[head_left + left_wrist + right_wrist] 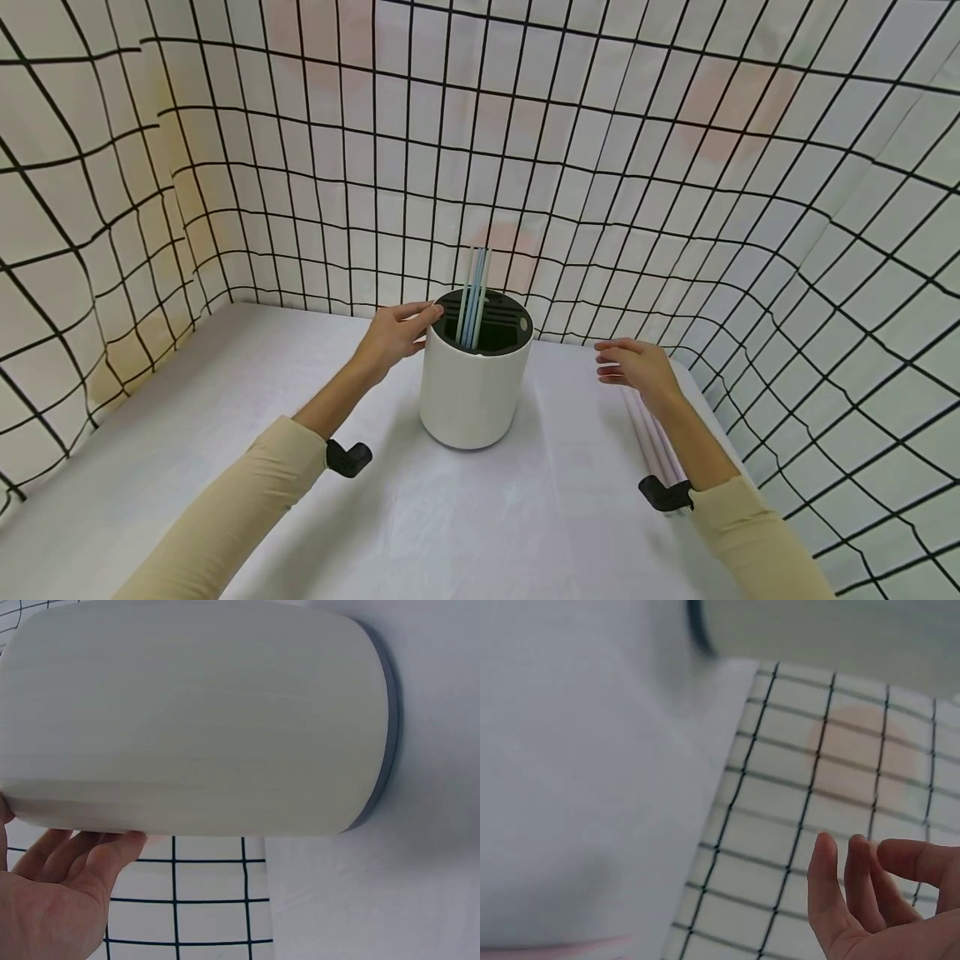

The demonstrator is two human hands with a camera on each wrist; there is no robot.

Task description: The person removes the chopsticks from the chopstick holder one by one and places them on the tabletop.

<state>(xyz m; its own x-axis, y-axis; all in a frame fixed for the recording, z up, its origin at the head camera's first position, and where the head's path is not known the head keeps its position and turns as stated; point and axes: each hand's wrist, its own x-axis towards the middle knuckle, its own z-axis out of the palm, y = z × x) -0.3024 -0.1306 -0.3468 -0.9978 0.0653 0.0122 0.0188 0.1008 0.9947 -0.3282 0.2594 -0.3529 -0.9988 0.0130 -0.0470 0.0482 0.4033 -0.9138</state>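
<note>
A white, round utensil holder with a black slotted top stands upright on the white-covered table. Several thin pale blue and whitish sticks rise from its top opening. My left hand grips the holder at its upper left rim; in the left wrist view, fingers rest along its side. To the right of the holder and apart from it, my right hand hovers with loosely bent fingers and nothing in them. Below that hand and forearm lie several pink and lilac sticks, partly hidden by the arm.
Black wire grid panels enclose the table at the back and both sides, with pale patterned cloth behind them. The white tabletop extends in front of the holder. Each wrist wears a black camera mount.
</note>
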